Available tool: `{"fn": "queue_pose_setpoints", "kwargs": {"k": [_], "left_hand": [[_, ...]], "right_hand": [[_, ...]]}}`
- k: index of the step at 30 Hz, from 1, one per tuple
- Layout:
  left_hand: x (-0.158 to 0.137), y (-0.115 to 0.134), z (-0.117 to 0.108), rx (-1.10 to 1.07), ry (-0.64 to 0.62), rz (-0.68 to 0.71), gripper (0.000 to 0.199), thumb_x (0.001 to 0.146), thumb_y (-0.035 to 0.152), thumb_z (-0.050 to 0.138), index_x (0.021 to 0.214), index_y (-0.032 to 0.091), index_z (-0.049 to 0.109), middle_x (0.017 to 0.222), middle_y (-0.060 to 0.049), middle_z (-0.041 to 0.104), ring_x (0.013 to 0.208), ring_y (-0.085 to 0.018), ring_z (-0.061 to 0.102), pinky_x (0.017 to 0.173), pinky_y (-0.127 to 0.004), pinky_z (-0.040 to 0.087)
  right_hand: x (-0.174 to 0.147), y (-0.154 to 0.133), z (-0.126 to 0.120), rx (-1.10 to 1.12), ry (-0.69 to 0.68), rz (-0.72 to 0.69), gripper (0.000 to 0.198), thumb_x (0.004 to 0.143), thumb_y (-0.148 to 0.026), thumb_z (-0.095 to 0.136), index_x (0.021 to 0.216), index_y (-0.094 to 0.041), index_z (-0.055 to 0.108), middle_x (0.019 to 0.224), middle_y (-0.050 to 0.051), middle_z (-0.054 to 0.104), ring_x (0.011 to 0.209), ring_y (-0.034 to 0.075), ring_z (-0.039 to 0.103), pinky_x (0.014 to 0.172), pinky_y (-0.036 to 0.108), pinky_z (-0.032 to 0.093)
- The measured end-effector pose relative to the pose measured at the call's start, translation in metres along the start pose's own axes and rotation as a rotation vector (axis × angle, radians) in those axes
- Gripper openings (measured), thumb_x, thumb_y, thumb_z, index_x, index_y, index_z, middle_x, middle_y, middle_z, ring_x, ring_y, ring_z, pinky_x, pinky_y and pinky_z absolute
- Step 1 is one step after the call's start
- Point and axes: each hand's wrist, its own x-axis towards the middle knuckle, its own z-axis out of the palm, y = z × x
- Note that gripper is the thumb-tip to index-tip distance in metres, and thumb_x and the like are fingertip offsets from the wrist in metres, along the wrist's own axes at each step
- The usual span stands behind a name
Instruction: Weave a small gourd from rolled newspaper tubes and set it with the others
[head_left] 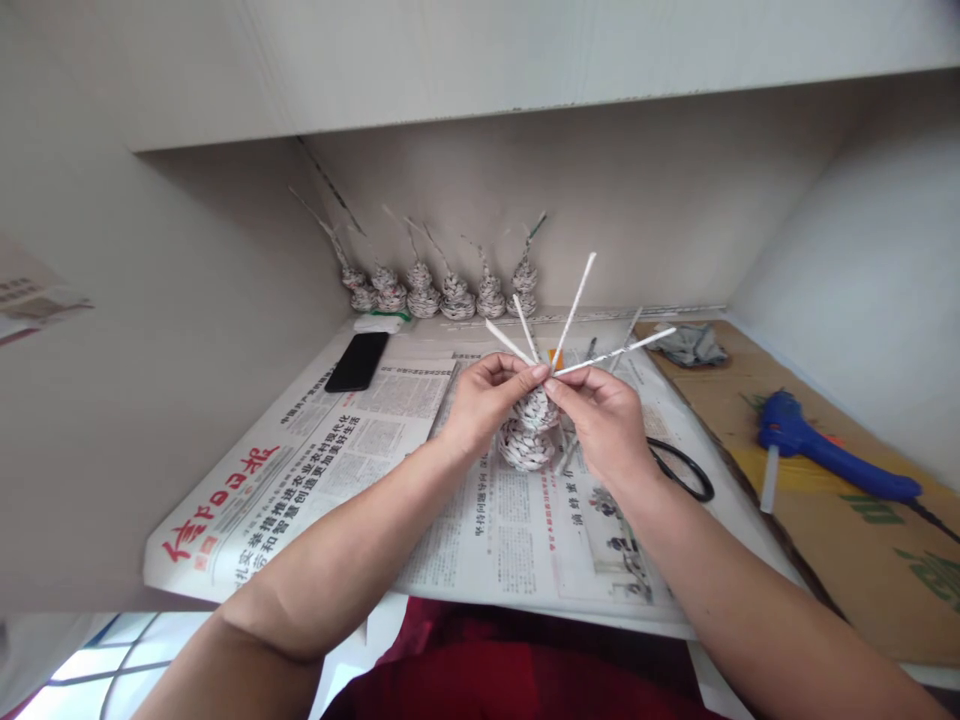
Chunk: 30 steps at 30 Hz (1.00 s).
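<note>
A woven paper gourd [527, 443] with a narrow waist stands upright on the newspaper [390, 420], between my hands. Several rolled paper strips [576, 305] fan out from its top. My left hand [496, 395] pinches the gourd's top at the base of the strips, thumb and fingers closed. From the other side my right hand [600, 405] pinches the same spot, with one strip running out over its fingers. The two thumb tips meet there and hide the strip ends.
Several finished-looking paper gourds [456, 297] line the back wall. A black phone [358, 362] lies at left. On the cardboard [840, 560] at right rest a blue glue gun [832, 450] and a crumpled grey cloth [690, 345]. Black-handled scissors [686, 470] lie by my right wrist.
</note>
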Motion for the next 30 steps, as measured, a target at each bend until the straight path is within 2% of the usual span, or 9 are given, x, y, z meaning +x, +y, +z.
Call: {"fn": "queue_pose_setpoints", "kwargs": {"k": [11,15,19,24,30], "left_hand": [[-0.0032,-0.002,-0.0026,0.099,0.044,0.078,0.025,0.072,0.037,0.082,0.081,0.015,0.075,0.079,-0.002,0.073,0.069,-0.011,0.062,0.068,-0.024,0.048],[-0.0038,-0.0007,-0.0009,0.053,0.029,0.065,0.024,0.072,0.034,0.083,0.084,0.015,0.075,0.082,-0.003,0.074,0.071,-0.011,0.064,0.07,-0.024,0.05],[-0.0048,0.0006,0.0019,-0.068,0.064,0.048,0.027,0.067,0.03,0.087,0.081,0.015,0.069,0.072,0.0,0.071,0.066,-0.01,0.063,0.067,-0.023,0.049],[-0.0055,0.0019,0.004,-0.09,0.044,0.025,0.025,0.066,0.029,0.087,0.08,0.013,0.073,0.077,-0.003,0.072,0.07,-0.01,0.063,0.072,-0.025,0.049],[-0.0039,0.0012,0.0021,-0.07,0.018,0.023,0.023,0.068,0.03,0.086,0.077,0.014,0.073,0.076,-0.002,0.07,0.07,-0.01,0.06,0.071,-0.025,0.047]], "right_hand": [[0.0011,0.0025,-0.0013,-0.068,0.008,-0.071,0.016,0.076,-0.037,0.081,0.079,-0.022,0.075,0.079,0.001,0.075,0.076,0.016,0.067,0.076,0.031,0.052],[0.0009,0.0019,-0.0007,-0.072,0.015,-0.069,0.016,0.077,-0.037,0.08,0.079,-0.021,0.074,0.08,0.001,0.075,0.073,0.016,0.066,0.074,0.031,0.053],[-0.001,-0.0012,0.0019,-0.085,0.066,-0.096,0.015,0.077,-0.033,0.08,0.076,-0.021,0.072,0.076,0.0,0.073,0.071,0.015,0.066,0.07,0.029,0.052],[-0.0045,-0.0054,0.0041,-0.23,0.13,-0.147,0.015,0.079,-0.033,0.077,0.077,-0.02,0.07,0.073,0.0,0.07,0.063,0.013,0.06,0.061,0.027,0.048],[-0.0076,-0.007,0.004,-0.39,0.131,-0.259,0.012,0.081,-0.031,0.075,0.078,-0.021,0.071,0.076,0.001,0.07,0.066,0.014,0.059,0.067,0.029,0.047]]}}
